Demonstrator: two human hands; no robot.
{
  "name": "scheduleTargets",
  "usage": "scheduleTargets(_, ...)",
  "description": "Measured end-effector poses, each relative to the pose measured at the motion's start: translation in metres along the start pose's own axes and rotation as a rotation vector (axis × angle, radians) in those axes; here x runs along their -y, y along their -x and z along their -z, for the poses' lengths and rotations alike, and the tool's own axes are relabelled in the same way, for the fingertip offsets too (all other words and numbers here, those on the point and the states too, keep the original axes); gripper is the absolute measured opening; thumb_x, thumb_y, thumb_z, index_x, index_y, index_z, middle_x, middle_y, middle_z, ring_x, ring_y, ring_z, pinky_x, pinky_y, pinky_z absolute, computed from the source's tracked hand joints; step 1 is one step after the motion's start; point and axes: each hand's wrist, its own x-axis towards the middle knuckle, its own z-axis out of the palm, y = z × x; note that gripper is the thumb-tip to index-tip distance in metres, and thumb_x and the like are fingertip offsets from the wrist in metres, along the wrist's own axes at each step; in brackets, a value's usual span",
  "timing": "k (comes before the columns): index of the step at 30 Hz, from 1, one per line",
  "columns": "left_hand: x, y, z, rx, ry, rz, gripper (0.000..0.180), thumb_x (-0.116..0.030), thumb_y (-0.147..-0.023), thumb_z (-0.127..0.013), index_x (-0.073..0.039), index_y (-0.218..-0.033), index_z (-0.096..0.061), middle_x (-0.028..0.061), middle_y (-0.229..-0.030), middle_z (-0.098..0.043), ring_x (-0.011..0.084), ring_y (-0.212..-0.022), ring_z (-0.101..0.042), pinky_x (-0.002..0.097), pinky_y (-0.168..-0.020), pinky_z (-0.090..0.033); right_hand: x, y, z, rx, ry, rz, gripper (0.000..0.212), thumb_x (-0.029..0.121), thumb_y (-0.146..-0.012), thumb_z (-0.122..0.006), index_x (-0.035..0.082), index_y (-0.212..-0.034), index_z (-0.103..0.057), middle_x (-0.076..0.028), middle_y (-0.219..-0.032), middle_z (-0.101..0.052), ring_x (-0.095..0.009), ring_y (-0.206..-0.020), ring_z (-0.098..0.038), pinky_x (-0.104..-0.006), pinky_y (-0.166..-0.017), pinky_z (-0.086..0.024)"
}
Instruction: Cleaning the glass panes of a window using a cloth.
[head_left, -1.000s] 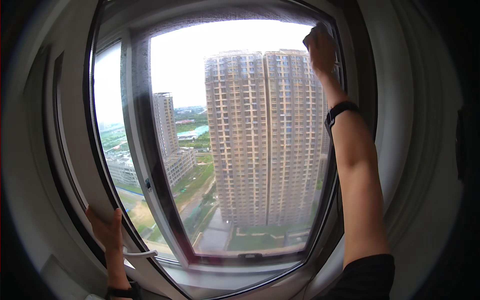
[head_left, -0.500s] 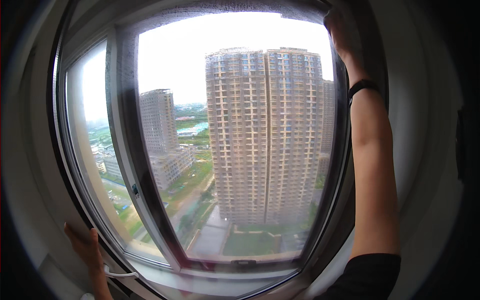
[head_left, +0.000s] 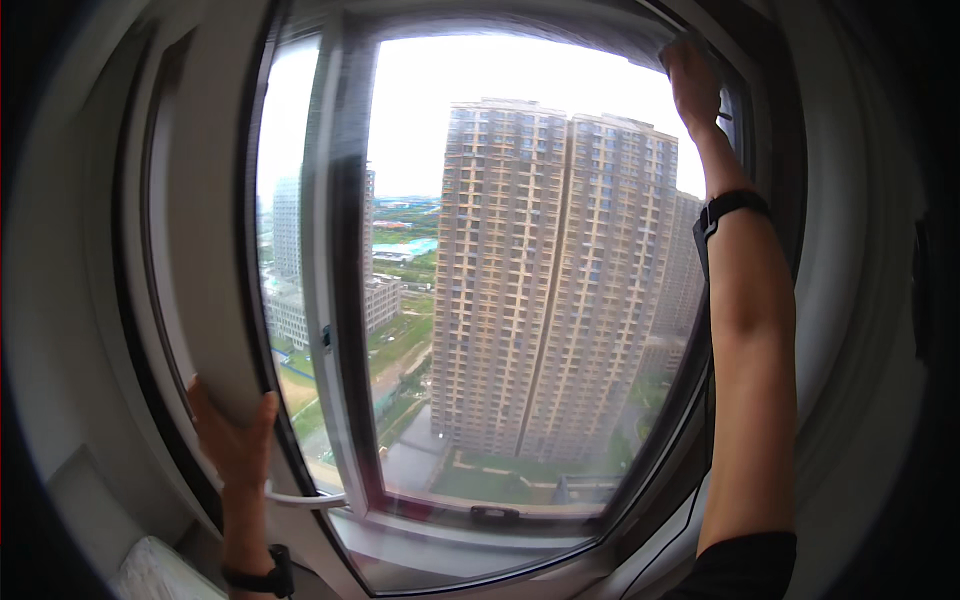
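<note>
Reaching high, the right hand (head_left: 694,85) has come in from the frame: half a second ago it covered the frame edge, and now a bright strip of glass (head_left: 500,300) shows just right of it. I judge that its contact therefore falls on the pane rather than the border. Its fingers are bent over a small dark thing, probably a cloth (head_left: 686,44), at their tips; blur hides how tightly. The glass spreads left of and below this hand.

Low on the opposite side, the left hand (head_left: 235,440) grips the sash (head_left: 215,250), thumb on one edge, fingers on the other. Hand and sash edge have both shifted rightward in view; how much is the sash swinging and how much the head turning, I cannot tell. The hold probably steadies it. A white handle (head_left: 305,501) sits just below and right of that hand.
</note>
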Motion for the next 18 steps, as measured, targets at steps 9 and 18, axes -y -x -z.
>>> scheduleTargets(9,-0.005,0.0,-0.004,0.055,0.189,0.011,0.069,-0.05,-0.065,-0.07,-0.002,-0.107,-0.045,0.0141,-0.091,-0.053,0.031,-0.082,-0.057,0.0378,-0.068,-0.048,0.227,-0.032,-0.051,-0.143,0.147,0.254,0.048,0.032,-0.085,-0.043,0.01,-0.127,-0.04,-0.013,-0.131,-0.04,-0.031,-0.124,-0.034,-0.0447,-0.105,-0.021)
scheduleTargets(18,0.002,-0.001,0.001,0.104,0.269,0.021,0.066,-0.041,-0.061,-0.074,-0.004,-0.105,-0.042,0.0134,-0.091,-0.052,0.0307,-0.081,-0.056,0.0397,-0.068,-0.048,0.36,-0.008,-0.04,-0.019,-0.178,0.389,0.046,0.03,-0.081,-0.047,0.012,-0.124,-0.044,-0.012,-0.129,-0.042,-0.029,-0.126,-0.03,-0.0436,-0.105,-0.019)
